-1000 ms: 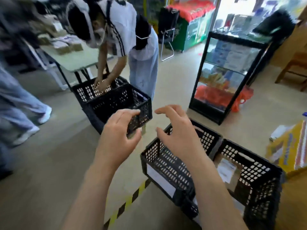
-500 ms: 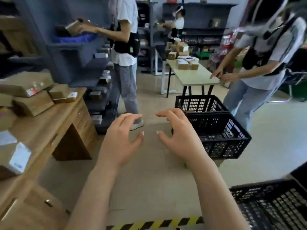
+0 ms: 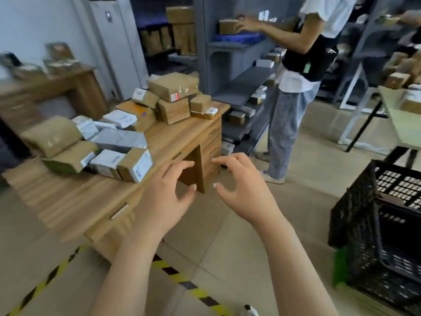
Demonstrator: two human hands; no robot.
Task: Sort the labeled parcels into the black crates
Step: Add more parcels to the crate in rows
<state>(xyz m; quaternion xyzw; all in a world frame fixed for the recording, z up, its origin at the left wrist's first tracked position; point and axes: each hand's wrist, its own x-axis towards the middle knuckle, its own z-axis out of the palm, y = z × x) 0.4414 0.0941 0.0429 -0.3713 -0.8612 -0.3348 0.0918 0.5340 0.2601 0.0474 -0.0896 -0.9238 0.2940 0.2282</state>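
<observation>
Several labeled parcels lie piled on a wooden desk [image 3: 75,201] at the left: brown cardboard boxes such as a large one [image 3: 174,86] at the far end, and a small box with a white label [image 3: 136,164] nearest me. A black crate [image 3: 357,215] stands on the floor at the right edge. My left hand [image 3: 167,197] and my right hand [image 3: 245,190] hover side by side in front of the desk's corner, fingers spread and loosely curled, both holding nothing. Neither touches a parcel.
A person [image 3: 300,71] in a white shirt and jeans stands at grey shelving [image 3: 237,83] behind the desk, handling a box. Yellow-black tape [image 3: 182,282] crosses the floor near my feet. A light table [image 3: 405,124] with more boxes is at the right.
My view has swung left, from the black crates on the floor to the desk with parcels. Both empty hands stayed raised in front of me.
</observation>
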